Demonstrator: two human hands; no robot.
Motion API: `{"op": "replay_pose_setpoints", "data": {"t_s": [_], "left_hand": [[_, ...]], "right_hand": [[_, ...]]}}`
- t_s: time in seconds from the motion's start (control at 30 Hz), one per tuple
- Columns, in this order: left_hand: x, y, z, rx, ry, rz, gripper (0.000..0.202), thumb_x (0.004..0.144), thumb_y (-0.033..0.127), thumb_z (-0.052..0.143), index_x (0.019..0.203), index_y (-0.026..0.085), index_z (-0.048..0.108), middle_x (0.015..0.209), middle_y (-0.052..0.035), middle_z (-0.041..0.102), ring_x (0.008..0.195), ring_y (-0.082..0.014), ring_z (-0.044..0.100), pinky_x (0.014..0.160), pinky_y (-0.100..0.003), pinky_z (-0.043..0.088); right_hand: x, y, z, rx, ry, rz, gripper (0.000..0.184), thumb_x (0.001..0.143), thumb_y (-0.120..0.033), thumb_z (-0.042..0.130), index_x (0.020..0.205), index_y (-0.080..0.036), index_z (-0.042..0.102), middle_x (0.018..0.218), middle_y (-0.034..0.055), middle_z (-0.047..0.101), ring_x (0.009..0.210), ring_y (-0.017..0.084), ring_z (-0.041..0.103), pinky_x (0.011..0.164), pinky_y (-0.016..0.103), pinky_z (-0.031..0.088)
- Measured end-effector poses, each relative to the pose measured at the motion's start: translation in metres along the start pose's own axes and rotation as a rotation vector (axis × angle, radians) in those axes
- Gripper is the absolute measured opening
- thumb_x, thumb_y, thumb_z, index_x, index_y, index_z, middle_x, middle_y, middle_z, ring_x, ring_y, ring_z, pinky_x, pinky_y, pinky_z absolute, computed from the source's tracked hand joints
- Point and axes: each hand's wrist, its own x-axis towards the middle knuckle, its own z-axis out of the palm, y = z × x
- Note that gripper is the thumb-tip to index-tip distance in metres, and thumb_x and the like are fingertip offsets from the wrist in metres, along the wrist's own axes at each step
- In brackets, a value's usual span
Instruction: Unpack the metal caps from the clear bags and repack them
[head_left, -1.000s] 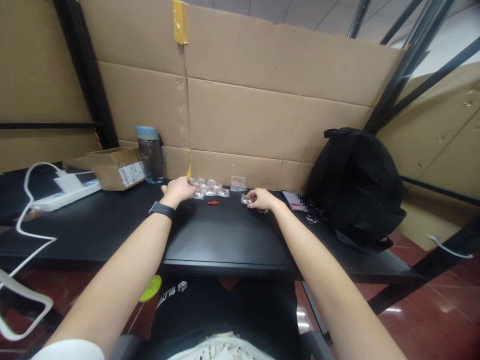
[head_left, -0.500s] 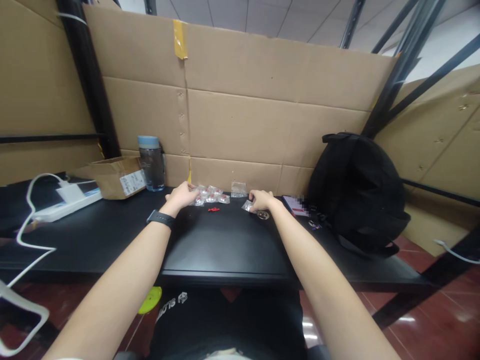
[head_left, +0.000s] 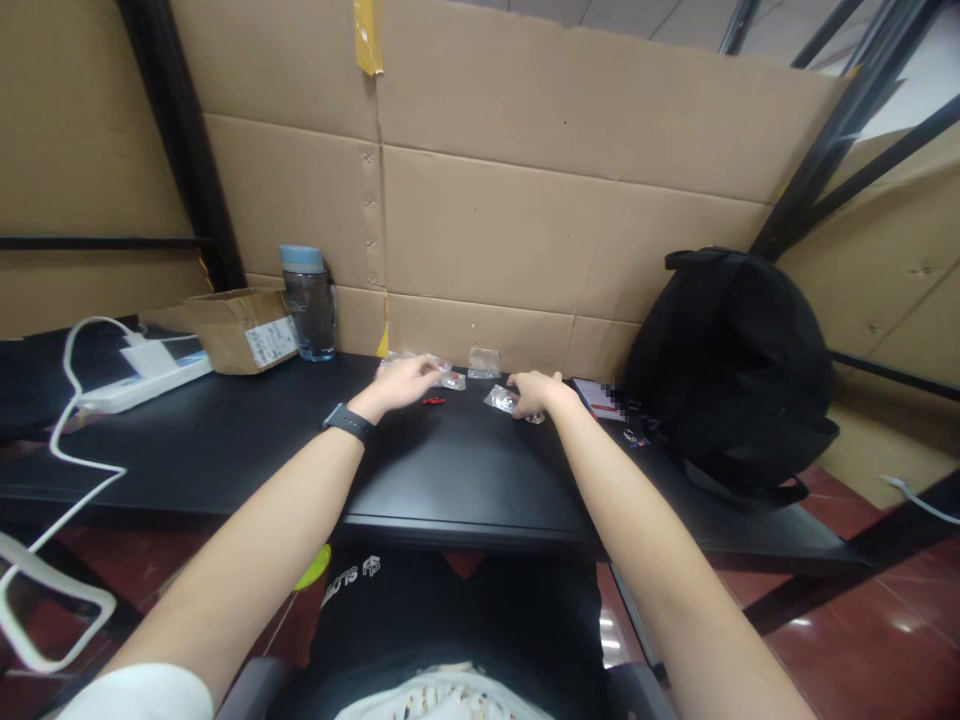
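Table [head_left: 450,480] edge nearest, both hands resting mid-desk: right hand [head_left: 534,392] is pinching small clear bag [head_left: 500,399] lying flat on top; left hand [head_left: 405,382] is curling over bag pile [head_left: 452,379] just past red part [head_left: 433,401], can't tell if it's gripping any. Bags are looking light, floppy, slick film w/ hard bits inside, so pinching a corner/top edge is prob. beating grabbing the middle. Spare bag [head_left: 484,361] is sitting furthest back, by cardboard wall [head_left: 562,230].

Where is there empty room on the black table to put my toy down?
Bare table lies between the forearms near the front edge, and between the left hand and the power strip. It is crowded at the back around the right hand and clear bags, and beside the backpack.
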Motion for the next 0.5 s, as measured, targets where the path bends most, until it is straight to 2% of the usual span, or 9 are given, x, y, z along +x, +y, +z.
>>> {"op": "replay_pose_setpoints", "data": {"t_s": [0.07,0.13,0.23,0.37,0.43,0.5], "left_hand": [[0.001,0.015,0.020,0.037,-0.106,0.266,0.047,0.095,0.054,0.044,0.130,0.029,0.064,0.139,-0.0041,0.065,0.132,-0.0288,0.053,0.112,-0.040,0.036],[0.004,0.032,0.040,0.127,-0.185,0.352,0.053,0.093,0.053,0.048,0.139,0.028,0.058,0.145,-0.0069,0.060,0.141,-0.0336,0.043,0.116,-0.048,0.030],[0.008,0.050,0.063,0.188,-0.263,0.367,0.059,0.094,0.054,0.047,0.146,0.027,0.050,0.147,-0.0110,0.057,0.140,-0.0379,0.041,0.114,-0.057,0.028],[0.013,0.056,0.068,0.179,-0.218,0.327,0.068,0.091,0.062,0.048,0.149,0.026,0.044,0.142,-0.0147,0.060,0.136,-0.0393,0.045,0.112,-0.058,0.030],[0.018,0.056,0.065,0.181,-0.191,0.295,0.083,0.083,0.071,0.055,0.150,0.025,0.042,0.144,-0.0164,0.058,0.137,-0.0420,0.044,0.111,-0.058,0.030],[0.025,0.059,0.064,0.176,-0.214,0.284,0.095,0.075,0.075,0.062,0.152,0.023,0.040,0.145,-0.0172,0.058,0.137,-0.0432,0.046,0.111,-0.057,0.031]], "right_hand": [[-0.010,0.004,0.005,-0.016,0.051,0.035,0.063,0.069,-0.034,0.081,0.129,-0.025,0.062,0.126,0.0137,0.069,0.121,0.037,0.061,0.105,0.058,0.033],[-0.017,0.009,0.009,0.000,0.101,0.045,0.060,0.072,-0.033,0.078,0.129,-0.024,0.062,0.123,0.0132,0.071,0.119,0.035,0.062,0.104,0.054,0.034],[-0.020,0.015,0.013,0.100,0.095,0.003,0.052,0.073,-0.029,0.077,0.124,-0.027,0.065,0.109,0.0059,0.077,0.111,0.029,0.066,0.102,0.049,0.037],[-0.016,0.014,0.015,0.248,0.113,-0.084,0.034,0.077,-0.025,0.075,0.109,-0.030,0.070,0.091,-0.0025,0.079,0.098,0.023,0.071,0.097,0.042,0.040],[-0.016,0.014,0.014,0.291,0.120,-0.111,0.036,0.074,-0.027,0.079,0.109,-0.031,0.070,0.091,-0.0034,0.079,0.096,0.022,0.071,0.096,0.040,0.042],[-0.018,0.021,0.012,0.329,0.115,-0.119,0.050,0.070,-0.033,0.084,0.118,-0.031,0.068,0.095,-0.0026,0.079,0.095,0.023,0.072,0.092,0.038,0.046]]}}
